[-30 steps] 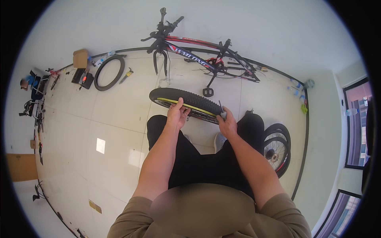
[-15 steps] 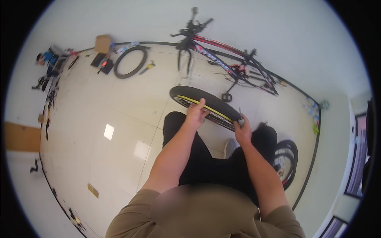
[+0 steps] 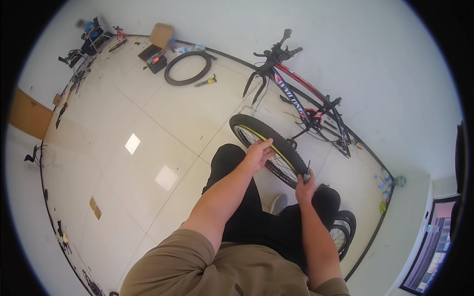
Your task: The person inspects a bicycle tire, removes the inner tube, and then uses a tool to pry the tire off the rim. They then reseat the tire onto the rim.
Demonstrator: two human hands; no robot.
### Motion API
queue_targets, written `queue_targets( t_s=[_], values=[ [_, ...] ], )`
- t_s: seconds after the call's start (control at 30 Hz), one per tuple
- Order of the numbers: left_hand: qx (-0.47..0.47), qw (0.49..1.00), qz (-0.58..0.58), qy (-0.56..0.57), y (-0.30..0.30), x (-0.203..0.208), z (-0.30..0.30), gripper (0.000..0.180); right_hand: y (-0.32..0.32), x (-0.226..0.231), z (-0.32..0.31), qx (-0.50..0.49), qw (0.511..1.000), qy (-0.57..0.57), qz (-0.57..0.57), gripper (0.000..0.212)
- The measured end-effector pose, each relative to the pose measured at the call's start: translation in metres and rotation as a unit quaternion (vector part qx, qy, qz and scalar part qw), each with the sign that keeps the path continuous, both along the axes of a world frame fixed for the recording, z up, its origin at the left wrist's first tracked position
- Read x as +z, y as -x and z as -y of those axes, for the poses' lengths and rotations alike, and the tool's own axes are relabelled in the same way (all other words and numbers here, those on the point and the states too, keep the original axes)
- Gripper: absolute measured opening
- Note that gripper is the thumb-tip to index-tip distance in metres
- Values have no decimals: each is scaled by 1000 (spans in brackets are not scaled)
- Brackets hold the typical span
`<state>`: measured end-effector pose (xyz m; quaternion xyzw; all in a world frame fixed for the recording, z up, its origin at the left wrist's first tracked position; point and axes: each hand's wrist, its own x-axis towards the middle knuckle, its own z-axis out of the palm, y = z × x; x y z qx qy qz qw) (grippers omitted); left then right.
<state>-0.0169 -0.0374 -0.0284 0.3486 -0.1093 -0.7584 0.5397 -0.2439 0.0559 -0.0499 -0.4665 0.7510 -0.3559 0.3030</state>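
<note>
A bicycle wheel with a knobby black tyre (image 3: 282,143) is tilted in front of my knees, a yellow strip (image 3: 256,133) running along between the tyre and the spoked rim. My left hand (image 3: 259,155) is closed on the wheel's near side, thumb over the yellow strip and fingers toward the spokes. At the wheel's right end my right hand (image 3: 305,191) is closed around a small tool (image 3: 307,175) with a pale grey body and a thin dark shaft pointing up. The tool is beside the tyre edge; its exact kind and whether its tip touches anything are unclear.
A black and red bicycle frame (image 3: 285,89) without wheels leans by the far wall. Left of it lie a loose tyre (image 3: 169,76), a yellow-and-black tool (image 3: 206,81), a black case (image 3: 157,61) and a cardboard box (image 3: 162,35). More wheels (image 3: 349,222) are beside my right knee. Another person (image 3: 89,30) sits far left.
My view has turned, so the bicycle frame and wheel appear farther right and lower. Both hands keep their places on the wheel and tool.
</note>
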Motion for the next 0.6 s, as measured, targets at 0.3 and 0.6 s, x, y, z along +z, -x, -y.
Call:
queue_targets(
  t_s=[0.3, 0.6],
  values=[
    [-2, 999, 22, -26, 12, 10, 1, 29, 7, 10, 2, -1, 999, 12, -40, 58],
    [-20, 1000, 22, -7, 13, -34, 1, 34, -23, 57, 23, 200, 954, 82, -208, 70]
  ],
)
